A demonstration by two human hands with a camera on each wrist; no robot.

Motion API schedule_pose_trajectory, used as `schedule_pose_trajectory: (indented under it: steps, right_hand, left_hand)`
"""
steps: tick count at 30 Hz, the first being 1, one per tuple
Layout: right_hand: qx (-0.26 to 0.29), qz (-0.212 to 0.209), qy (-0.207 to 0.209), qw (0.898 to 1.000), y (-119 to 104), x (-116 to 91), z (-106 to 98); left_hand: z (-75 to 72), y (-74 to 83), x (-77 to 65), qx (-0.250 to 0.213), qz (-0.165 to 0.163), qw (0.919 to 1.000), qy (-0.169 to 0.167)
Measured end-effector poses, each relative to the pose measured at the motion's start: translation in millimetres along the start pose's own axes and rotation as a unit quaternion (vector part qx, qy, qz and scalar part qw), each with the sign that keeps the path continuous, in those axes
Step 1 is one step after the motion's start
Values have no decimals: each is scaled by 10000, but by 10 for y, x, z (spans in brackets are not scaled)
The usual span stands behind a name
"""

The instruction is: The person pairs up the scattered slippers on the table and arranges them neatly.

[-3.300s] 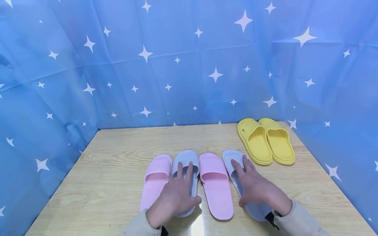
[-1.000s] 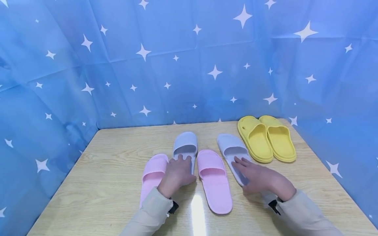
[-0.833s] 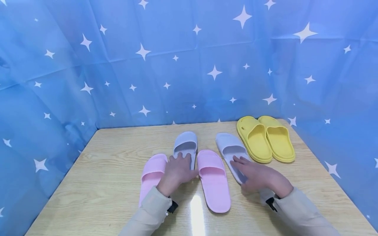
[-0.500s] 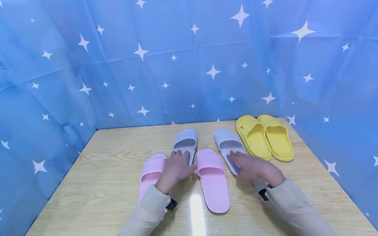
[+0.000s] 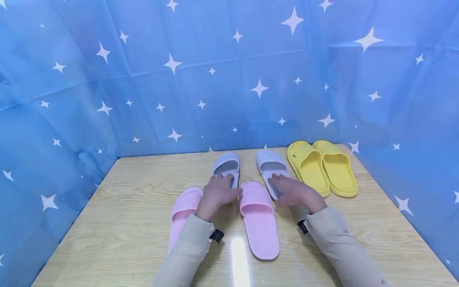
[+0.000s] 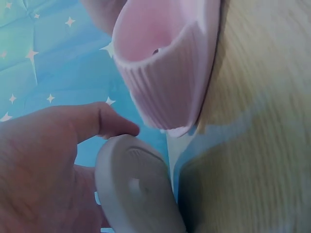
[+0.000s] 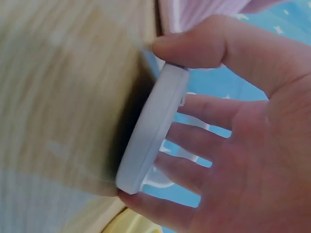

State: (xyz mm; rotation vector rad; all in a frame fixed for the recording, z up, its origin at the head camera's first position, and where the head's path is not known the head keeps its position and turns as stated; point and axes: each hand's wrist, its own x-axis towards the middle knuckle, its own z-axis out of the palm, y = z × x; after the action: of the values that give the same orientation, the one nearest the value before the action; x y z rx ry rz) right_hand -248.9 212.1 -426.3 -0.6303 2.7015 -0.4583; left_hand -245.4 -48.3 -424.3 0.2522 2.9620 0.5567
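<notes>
Two light grey slippers lie toward the table's back. My left hand [image 5: 218,193] holds the left grey slipper [image 5: 226,159] near its heel, fingers over the footbed and thumb at the side. In the left wrist view its heel [image 6: 138,189] tilts up, underside showing. With thumb and little finger at opposite edges, my right hand [image 5: 295,191] grips the right grey slipper [image 5: 270,157]; the right wrist view shows a shadow beneath its heel [image 7: 150,131]. Between the arms lies one pink slipper [image 5: 263,235]. The other pink slipper [image 5: 184,205] is partly behind my left forearm.
A pair of yellow slippers [image 5: 322,169] stands at the back right corner, close to the right grey slipper. The wooden table [image 5: 136,223] meets a blue star-patterned curtain [image 5: 201,87] at the back and sides.
Both hands have moved forward with the grey slippers, from the pink slippers' row to the back edge. The right grey slipper has also shifted left. The pink and yellow slippers stay in place.
</notes>
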Motion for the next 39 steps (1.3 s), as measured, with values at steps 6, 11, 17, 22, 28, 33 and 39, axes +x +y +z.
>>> schedule_pose_trajectory:
  steps: [6,11,17,22,28,33,39]
  right_hand:
    - [-29,-60,99,9999,20,21,46]
    - [137,-185,-115,9997,2,-21,28]
    - [135,-383,-314,9987,-80,-95,-39]
    - [120,-434,-626,9970,-199,-186,-81]
    - [243,-505,-946,9939,-376,-236,-79]
    - [43,-489,-698,9963,-425,-200,-50]
    - [42,-403,-433,9982,-354,-144,6]
  left_hand:
    - [10,-10,15,-63,26,10000,-9]
    - [-57,-15,18,-28,119,9999,87]
    - [-119,-7,11,-226,131,9995,174]
    - [-118,-11,20,-260,179,9993,195]
    - [-126,-10,17,-229,248,9991,259]
    - [-115,27,23,-242,300,9989,267]
    - [-85,138,37,-275,351,9987,259]
